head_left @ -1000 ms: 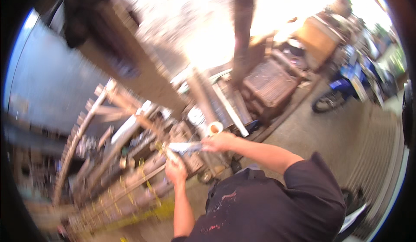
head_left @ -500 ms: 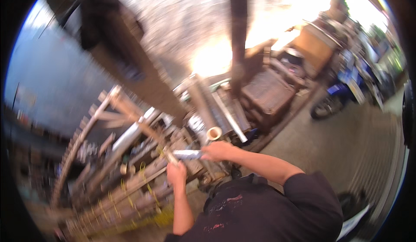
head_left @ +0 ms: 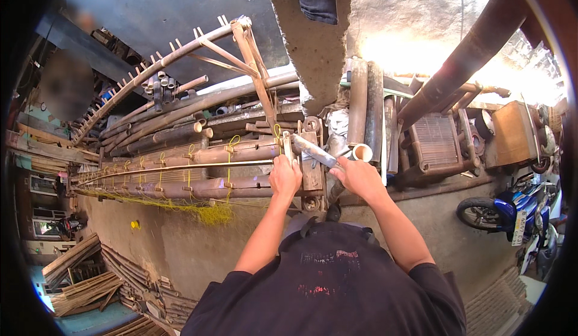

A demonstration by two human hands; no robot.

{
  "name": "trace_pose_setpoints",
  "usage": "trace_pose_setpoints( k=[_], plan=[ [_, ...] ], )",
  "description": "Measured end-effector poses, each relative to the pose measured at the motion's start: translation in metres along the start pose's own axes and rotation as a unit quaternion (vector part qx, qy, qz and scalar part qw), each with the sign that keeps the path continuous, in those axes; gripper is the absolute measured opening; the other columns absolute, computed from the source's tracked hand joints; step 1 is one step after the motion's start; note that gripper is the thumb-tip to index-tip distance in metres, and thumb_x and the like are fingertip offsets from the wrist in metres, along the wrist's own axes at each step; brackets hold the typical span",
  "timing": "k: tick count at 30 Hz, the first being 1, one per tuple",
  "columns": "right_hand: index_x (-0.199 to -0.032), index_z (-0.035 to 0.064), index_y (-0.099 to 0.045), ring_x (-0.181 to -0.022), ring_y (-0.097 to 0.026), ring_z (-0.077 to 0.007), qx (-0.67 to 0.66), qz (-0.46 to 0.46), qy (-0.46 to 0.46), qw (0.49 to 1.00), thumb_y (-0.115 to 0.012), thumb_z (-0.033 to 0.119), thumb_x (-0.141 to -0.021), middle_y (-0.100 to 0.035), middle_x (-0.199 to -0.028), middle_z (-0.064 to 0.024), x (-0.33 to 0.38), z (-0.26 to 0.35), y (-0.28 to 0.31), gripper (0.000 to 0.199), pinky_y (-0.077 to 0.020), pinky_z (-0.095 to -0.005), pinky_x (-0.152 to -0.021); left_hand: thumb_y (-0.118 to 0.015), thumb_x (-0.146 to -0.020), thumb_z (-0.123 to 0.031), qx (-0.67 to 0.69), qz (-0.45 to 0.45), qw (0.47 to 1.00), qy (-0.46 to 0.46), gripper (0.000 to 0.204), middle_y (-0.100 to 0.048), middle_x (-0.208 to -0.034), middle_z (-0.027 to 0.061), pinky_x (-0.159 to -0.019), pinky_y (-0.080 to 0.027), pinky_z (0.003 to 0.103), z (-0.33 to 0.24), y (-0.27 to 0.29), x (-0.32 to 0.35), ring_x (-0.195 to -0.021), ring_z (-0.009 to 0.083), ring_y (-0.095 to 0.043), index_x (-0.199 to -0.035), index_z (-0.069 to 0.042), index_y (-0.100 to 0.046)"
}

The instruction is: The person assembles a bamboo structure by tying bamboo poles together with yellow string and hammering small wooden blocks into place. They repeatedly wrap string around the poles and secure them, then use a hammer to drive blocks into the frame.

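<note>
Two hands are working over the right end of the bamboo frame (head_left: 256, 151). Left hand (head_left: 286, 175) is gripping a short pale stick (head_left: 288, 145), which is pointing away from the body; right hand (head_left: 362, 178) is closing round the hidden handle of a wide grey blade (head_left: 314, 149). Blade tip is sitting right by the stick; can't tell if they're touching. Progress, my read: several yellow ties (head_left: 230, 148) are already spanning the frame, and a long pale strip (head_left: 180, 167) is lying along it. Stick is looking mid-trim. Loose yellow cord (head_left: 214, 214) is hanging below, so tying's probably incomplete; can't tell how much is left.
</note>
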State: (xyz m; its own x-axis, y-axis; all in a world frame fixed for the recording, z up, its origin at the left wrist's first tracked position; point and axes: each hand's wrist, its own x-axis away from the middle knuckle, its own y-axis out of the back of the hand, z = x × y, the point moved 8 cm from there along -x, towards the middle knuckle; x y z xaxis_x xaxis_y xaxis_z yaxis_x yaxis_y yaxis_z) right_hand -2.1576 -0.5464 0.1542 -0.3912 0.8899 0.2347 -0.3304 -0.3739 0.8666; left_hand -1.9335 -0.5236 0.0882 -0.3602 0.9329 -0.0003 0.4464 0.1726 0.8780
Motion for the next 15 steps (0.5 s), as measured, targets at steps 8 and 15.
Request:
trace_pose_setpoints(
  k=[8, 15],
  plan=[
    [-0.125, 0.0066, -0.062, -0.080, -0.069, -0.0481, -0.074, 0.000, 0.022, 0.997, -0.061, 0.046, -0.101, -0.070, -0.080, -0.0269, -0.024, -0.009, -0.033, 0.046, -0.0546, -0.0570, -0.073, -0.063, -0.096, -0.024, 0.028, -0.009, 0.999, -0.014, 0.026, -0.062, -0.103, 0.0248, -0.081, -0.053, 0.056, 0.002, 0.001, -0.005, -0.093, 0.0477, -0.065, -0.100, 0.001, -0.057],
    [-0.131, 0.0093, -0.061, -0.081, -0.069, -0.0498, -0.141, -0.017, 0.029, 0.989, -0.061, 0.047, -0.101, -0.070, -0.080, -0.0278, -0.017, -0.027, -0.063, 0.048, -0.0547, -0.0576, -0.073, -0.062, -0.095, -0.023, 0.040, -0.012, 0.999, -0.002, 0.024, -0.063, -0.102, 0.0233, -0.080, -0.052, 0.056, 0.002, 0.004, 0.005, -0.091, 0.0469, -0.064, -0.099, 0.001, -0.059]
  ],
)
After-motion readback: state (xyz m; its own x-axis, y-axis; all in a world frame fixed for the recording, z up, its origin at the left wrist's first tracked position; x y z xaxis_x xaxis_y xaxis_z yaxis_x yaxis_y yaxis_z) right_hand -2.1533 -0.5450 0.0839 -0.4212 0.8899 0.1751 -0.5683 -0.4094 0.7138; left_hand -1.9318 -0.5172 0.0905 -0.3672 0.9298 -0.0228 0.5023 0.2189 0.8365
